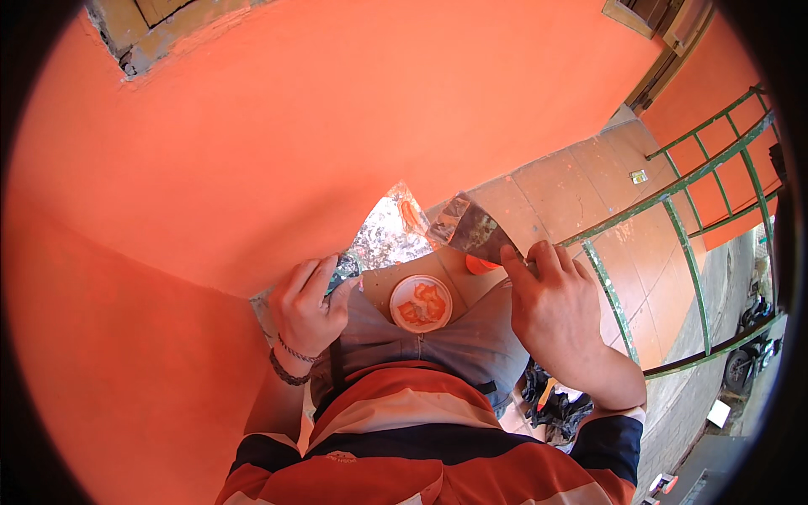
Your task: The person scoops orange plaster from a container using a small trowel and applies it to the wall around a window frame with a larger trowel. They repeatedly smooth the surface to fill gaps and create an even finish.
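Note:
My left hand [311, 303] grips a putty knife by its handle; its wide, shiny blade [385, 231] is spotted and has an orange smear near the upper corner. My right hand [551, 307] holds a second putty knife [481, 237], darker looking, angled leftward with its edge close to the first blade, whether touching I cannot tell. Below the blades, a white round lid or shallow container [421, 328] with orange paste sits between my jeans-covered legs. An orange-red container [480, 265] is partly hidden behind the right blade.
Orange walls [210, 126] rise ahead and at the left. A tiled ledge [581, 177] runs to the right, with a small packet [637, 176] on it and a green metal railing [707, 177] alongside. Dark bundled items [560, 412] lie by my right leg. A motorbike [741, 362] stands below.

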{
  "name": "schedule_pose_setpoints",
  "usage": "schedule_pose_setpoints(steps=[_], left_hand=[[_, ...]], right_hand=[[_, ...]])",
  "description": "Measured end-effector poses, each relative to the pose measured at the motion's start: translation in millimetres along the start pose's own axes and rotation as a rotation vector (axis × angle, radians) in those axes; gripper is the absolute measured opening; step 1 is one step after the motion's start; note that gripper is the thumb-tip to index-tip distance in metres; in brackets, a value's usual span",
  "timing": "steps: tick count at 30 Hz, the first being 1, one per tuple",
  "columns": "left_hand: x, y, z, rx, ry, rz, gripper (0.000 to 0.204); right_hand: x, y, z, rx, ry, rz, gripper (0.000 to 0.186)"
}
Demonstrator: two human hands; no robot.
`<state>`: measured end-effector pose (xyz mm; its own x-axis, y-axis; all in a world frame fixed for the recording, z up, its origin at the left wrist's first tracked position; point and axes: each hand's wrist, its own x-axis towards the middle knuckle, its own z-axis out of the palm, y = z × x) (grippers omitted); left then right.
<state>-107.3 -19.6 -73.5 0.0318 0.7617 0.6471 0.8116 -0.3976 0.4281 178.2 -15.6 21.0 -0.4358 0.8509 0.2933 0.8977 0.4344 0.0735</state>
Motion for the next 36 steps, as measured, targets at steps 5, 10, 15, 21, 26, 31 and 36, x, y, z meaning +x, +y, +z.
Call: schedule_pose_setpoints(steps=[5,10,15,21,26,31,36], left_hand=[[-1,-1,2,-0.006,0.0,-0.023,0.031],[-3,-2,3,0.021,0.011,-0.009,0.029],[-6,2,8,0.047,0.045,-0.021,0.029],[-1,8,3,0.069,0.022,-0.008,0.029],[-3,13,3,0.071,0.048,0.006,0.031],[-1,8,2,0.063,0.05,-0.001,0.03],[-6,8,6,0.093,0.042,-0.033,0.031]], right_hand=[[-4,3,3,-0.008,-0.018,-0.005,0.036],[-10,6,7,-0.037,-0.021,0.012,0.033],[-11,13,4,0.019,0.024,0.078,0.033],[1,5,1,0.02,0.069,0.004,0.034],[2,1,1,-0.008,0.066,-0.028,0.035],[1,0,3,-0.007,0.029,-0.033,0.039],[-12,10,3,-0.012,0.012,-0.018,0.035]])
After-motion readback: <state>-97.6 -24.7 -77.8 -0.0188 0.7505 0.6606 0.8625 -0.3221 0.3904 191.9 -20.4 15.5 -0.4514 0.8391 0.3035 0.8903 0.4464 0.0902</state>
